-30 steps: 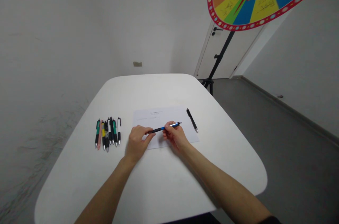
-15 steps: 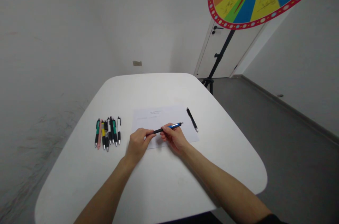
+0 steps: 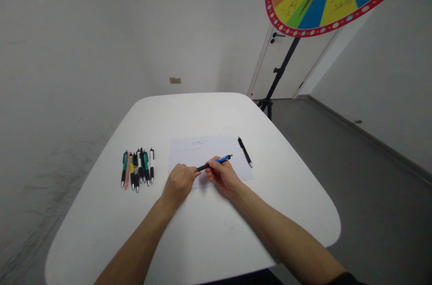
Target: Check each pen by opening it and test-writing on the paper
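Observation:
A blue and black pen [image 3: 223,159] is held between my two hands, above a white sheet of paper [image 3: 189,143] with small writing near its top. My right hand [image 3: 222,176] pinches the pen around its middle, with the blue end pointing up to the right. My left hand [image 3: 180,181] is closed at the black tip end, its fingers covering the tip. Across the right edge of the paper lies a black pen [image 3: 245,152] with a silver tip.
Several pens [image 3: 137,170] lie side by side on the white table [image 3: 195,240], left of the paper. Beyond the table's right back corner stands a colourful wheel [image 3: 313,2] on a black tripod [image 3: 281,71].
My left hand has turned a little and its fingers have curled further over the pen's tip end. My right hand and the pen have barely moved.

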Available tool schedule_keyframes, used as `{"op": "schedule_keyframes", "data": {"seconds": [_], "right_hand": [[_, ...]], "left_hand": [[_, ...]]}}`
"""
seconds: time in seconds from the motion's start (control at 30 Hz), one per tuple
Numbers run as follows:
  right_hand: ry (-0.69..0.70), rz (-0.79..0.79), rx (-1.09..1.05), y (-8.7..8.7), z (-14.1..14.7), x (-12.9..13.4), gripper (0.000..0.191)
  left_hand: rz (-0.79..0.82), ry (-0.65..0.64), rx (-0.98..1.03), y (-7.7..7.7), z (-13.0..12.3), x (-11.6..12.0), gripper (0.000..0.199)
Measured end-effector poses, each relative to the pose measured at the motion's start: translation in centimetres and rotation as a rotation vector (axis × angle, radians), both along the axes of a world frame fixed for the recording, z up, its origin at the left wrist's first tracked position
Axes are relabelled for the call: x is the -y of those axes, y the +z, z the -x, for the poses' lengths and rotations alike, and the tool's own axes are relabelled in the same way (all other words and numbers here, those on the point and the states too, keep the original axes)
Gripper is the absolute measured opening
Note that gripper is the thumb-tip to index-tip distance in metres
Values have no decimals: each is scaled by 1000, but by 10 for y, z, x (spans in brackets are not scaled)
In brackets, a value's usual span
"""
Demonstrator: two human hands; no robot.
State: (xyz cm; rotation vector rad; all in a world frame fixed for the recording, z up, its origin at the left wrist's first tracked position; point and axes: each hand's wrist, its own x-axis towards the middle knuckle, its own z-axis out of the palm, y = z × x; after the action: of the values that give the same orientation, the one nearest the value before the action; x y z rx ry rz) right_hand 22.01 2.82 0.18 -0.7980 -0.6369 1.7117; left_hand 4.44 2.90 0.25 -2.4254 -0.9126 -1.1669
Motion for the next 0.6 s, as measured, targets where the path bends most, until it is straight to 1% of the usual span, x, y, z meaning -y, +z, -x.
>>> {"op": "schedule_keyframes", "data": {"seconds": [0.13, 0.23, 0.4, 0.5, 0.6], "right_hand": [[32, 6, -14, 2, 0, 1, 35], [50, 8, -6, 4, 0, 2, 35], [95, -19, 27, 1, 2, 3, 36], [128, -31, 41, -1, 4, 3, 38], [97, -37, 41, -2, 4, 2, 37]], "left_hand": [[-11, 18, -22, 5, 0, 2, 34], [2, 29, -12, 4, 0, 2, 38], [121, 49, 38, -5, 3, -1, 45], [194, 38, 51, -8, 5, -2, 49], [252, 39, 120, -8, 4, -2, 43]]}}
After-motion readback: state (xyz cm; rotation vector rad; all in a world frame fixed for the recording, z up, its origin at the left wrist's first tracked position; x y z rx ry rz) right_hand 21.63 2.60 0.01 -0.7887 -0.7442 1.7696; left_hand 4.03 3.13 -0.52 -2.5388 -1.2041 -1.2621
